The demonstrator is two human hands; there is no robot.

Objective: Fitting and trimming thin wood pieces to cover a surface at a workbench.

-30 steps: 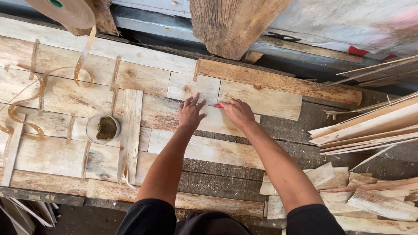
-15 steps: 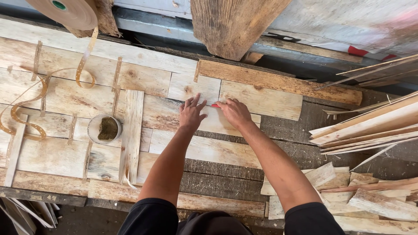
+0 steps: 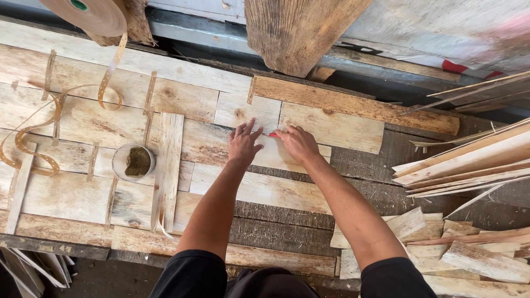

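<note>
Left hand [image 3: 244,144] is laid flat, fingers spread, on a pale veneer sheet [image 3: 251,112] at bench centre, right hand [image 3: 298,143] is pinched narrow on a small red tool [image 3: 273,134] touching that sheet, with a glue cup [image 3: 134,162] well apart to the left.

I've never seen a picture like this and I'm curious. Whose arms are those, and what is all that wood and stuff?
The picture comes from a camera worn on a person's head, looking down, so you see their own two arms. The left hand lies flat with spread fingers on thin wood sheets laid side by side on a workbench. The right hand pinches something small and red; it is too small to identify. Nearby stand a little round cup, a roll of brown paper tape with loose curling strips, and piles of wood offcuts at the right.
</note>
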